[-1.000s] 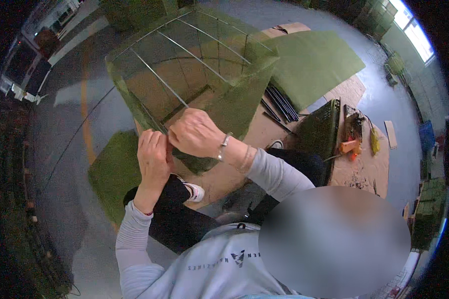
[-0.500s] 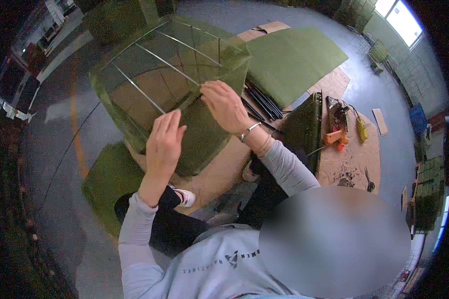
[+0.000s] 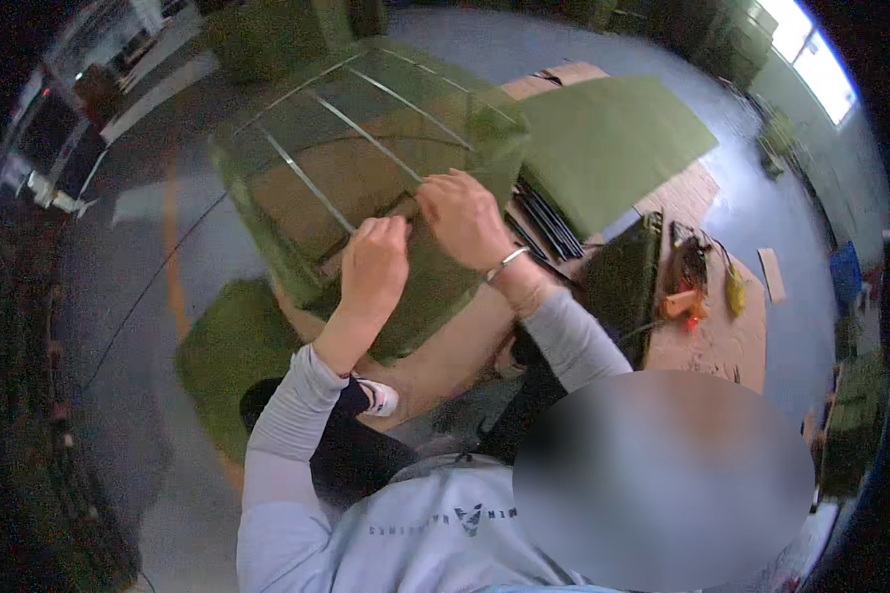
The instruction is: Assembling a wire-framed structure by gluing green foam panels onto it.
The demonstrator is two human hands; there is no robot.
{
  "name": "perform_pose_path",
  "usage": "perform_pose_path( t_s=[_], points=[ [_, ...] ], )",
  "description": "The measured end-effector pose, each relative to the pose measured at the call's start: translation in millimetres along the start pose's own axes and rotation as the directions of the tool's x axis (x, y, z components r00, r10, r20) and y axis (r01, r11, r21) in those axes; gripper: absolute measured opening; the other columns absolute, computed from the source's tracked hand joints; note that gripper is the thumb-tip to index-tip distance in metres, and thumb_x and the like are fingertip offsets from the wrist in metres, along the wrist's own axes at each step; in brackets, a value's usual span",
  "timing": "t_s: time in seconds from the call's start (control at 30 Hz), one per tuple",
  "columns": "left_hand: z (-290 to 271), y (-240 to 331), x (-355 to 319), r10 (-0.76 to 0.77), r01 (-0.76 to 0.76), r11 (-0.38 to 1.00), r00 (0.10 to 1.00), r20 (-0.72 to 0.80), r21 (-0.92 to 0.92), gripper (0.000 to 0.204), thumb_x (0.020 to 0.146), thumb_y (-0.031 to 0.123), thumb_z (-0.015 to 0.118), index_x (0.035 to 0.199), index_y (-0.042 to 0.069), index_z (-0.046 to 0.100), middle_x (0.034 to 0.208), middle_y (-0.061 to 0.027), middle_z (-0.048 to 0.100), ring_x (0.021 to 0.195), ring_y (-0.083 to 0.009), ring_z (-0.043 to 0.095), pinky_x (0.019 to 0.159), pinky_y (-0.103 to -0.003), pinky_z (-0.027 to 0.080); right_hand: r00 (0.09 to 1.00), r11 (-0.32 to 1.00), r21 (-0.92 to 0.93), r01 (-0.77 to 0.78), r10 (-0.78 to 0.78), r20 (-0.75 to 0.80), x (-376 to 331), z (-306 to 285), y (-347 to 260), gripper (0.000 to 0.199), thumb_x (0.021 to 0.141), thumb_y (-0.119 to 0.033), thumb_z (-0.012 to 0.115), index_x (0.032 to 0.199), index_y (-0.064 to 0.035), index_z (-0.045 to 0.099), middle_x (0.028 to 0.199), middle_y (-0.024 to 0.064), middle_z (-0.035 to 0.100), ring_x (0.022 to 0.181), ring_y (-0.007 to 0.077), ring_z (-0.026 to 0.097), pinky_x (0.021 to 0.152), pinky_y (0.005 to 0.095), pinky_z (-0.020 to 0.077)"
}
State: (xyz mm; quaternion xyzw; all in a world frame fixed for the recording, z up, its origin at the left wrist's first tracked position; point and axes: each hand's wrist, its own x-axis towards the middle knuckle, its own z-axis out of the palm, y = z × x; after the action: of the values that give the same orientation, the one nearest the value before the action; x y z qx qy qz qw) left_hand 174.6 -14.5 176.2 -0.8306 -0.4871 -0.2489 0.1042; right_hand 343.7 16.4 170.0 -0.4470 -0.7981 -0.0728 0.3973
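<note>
In front of me stands a box-shaped frame covered in thin green fabric (image 3: pixel 435 306), with silvery metal rods (image 3: pixel 307 181) running across its top. My left hand (image 3: pixel 376 259) is at the near top edge, fingers curled in a pinch on the fabric. Just to its right, my right hand (image 3: pixel 461 219), with a bracelet at the wrist, bends its fingers over the same edge near the end of a rod. The fingertips of both hands are partly hidden, so how much fabric lies between them is unclear.
Black sticks (image 3: pixel 552 225) lie in a bundle right of the box, beside a large green sheet (image 3: pixel 613 148). An orange glue gun (image 3: pixel 682 304) and a yellow object (image 3: pixel 735 287) rest on cardboard (image 3: pixel 712 351) at the right. Another green piece (image 3: pixel 229 351) lies at the left.
My left hand has shifted right along the edge, and its extended fingers have curled in. My right hand's fingers have bent more over the edge. The whole view has shifted slightly.
</note>
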Motion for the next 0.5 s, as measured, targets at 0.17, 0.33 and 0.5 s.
perform_pose_path(
  t_s=[0.17, 0.33, 0.5],
  points=[
    [-44.4, -27.0, -28.7, 0.048, -0.078, 0.991, 0.964, -0.26, -0.104, 0.022, 0.083, 0.014, 0.062, 0.1, 0.0, 0.061, 0.091, -0.0116, 0.061, 0.092, -0.0263, 0.058, 0.079, -0.038, 0.046, 0.972, 0.958, 0.165, -0.233, 0.231, 0.033, 4.0, -24.6, 4.8, 0.017, 0.087, -0.018, 0.057, 0.099, -0.0057, 0.061, 0.081, 0.0175, 0.064, 0.083, 0.0339, 0.062, 0.09, 0.0417, 0.0465],
    [-53.5, -46.4, -69.5, -0.002, 0.006, 0.997, 0.999, -0.051, 0.078, 0.017, 0.078, 0.018, 0.068, 0.086, 0.004, 0.061, 0.086, -0.0081, 0.06, 0.084, -0.0234, 0.056, 0.072, -0.037, 0.043, 0.983, 0.981, -0.083, -0.176, 0.18, 0.04, 13.9, -2.9, -3.8, 0.015, 0.084, -0.016, 0.057, 0.078, -0.0033, 0.062, 0.075, 0.0159, 0.063, 0.075, 0.0336, 0.061, 0.075, 0.043, 0.0474],
    [-46.9, -40.6, -58.7, -0.111, 0.109, 0.99, 0.994, 0.013, 0.088, 0.017, 0.079, 0.022, 0.067, 0.074, 0.008, 0.059, 0.075, -0.0085, 0.061, 0.077, -0.0267, 0.059, 0.072, -0.038, 0.045, 0.945, 0.966, -0.191, -0.172, 0.217, 0.245, 36.2, 22.3, 21.5, 0.014, 0.082, -0.013, 0.055, 0.076, -0.0035, 0.063, 0.078, 0.0143, 0.064, 0.077, 0.0304, 0.062, 0.073, 0.0405, 0.0494]
  ],
)
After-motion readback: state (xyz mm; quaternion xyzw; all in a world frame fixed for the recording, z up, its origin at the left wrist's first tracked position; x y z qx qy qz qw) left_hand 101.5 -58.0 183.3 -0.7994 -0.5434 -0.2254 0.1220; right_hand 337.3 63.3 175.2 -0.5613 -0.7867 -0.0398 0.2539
